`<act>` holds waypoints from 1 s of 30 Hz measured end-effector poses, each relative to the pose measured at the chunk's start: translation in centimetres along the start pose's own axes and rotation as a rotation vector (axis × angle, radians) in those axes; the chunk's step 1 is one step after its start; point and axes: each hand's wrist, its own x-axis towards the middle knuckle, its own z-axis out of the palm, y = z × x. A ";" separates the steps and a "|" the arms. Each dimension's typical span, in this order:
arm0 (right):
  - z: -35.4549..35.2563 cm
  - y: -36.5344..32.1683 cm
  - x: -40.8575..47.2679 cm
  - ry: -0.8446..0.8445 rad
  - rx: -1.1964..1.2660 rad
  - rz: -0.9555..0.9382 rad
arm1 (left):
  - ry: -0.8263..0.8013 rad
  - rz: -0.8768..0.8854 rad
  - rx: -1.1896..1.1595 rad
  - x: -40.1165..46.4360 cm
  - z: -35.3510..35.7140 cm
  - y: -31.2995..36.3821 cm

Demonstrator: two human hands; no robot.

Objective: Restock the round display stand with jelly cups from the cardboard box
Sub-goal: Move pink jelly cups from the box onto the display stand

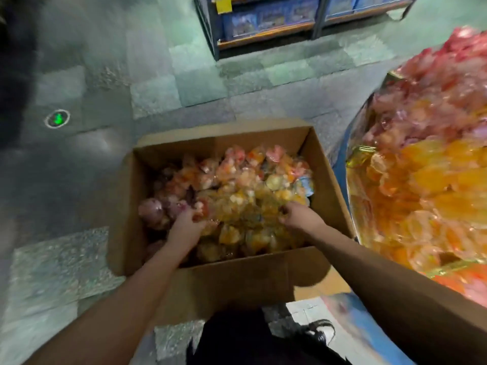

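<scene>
An open cardboard box (237, 280) stands on the floor below me, heaped with jelly cups (237, 185) in orange, yellow, pink and purple. Both my hands reach down into the heap. My left hand (185, 225) is dug in at the left side, fingers curled around cups there. My right hand (297, 213) is at the right side, its fingers curled into the orange cups. The round display stand (354, 159) rises on the right, piled with orange, pink and red jelly cups (434, 180). The picture is blurred by motion.
The floor is grey-green carpet tile. A blue shelf unit (263, 25) with boxed goods stands at the back. A green floor light (57, 118) glows at the left. My dark trousers and a black-and-white shoe (320, 334) show at the bottom.
</scene>
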 end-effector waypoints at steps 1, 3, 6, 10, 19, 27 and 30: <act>0.0 -0.9 1.3 -0.016 -0.010 0.015 | -0.004 -0.016 0.007 0.9 -0.3 -0.7; -0.1 -2.7 3.8 -0.031 -0.033 0.043 | -0.015 -0.044 0.021 2.5 -0.9 -0.9; -0.3 -5.0 7.1 -0.008 -0.024 0.080 | -0.041 -0.057 -0.018 5.2 -1.3 0.4; -0.4 -6.7 11.5 0.041 0.071 0.180 | -0.128 -0.209 -0.218 9.4 -0.8 3.1; 1.1 -7.7 17.7 0.072 0.211 0.242 | -0.244 -0.500 -0.742 17.0 2.7 6.1; 1.8 -6.6 17.6 0.071 0.336 0.289 | -0.277 -0.575 -0.938 18.0 3.1 6.2; 1.5 -6.1 15.8 0.032 0.417 0.292 | -0.272 -0.544 -1.024 15.8 2.0 7.0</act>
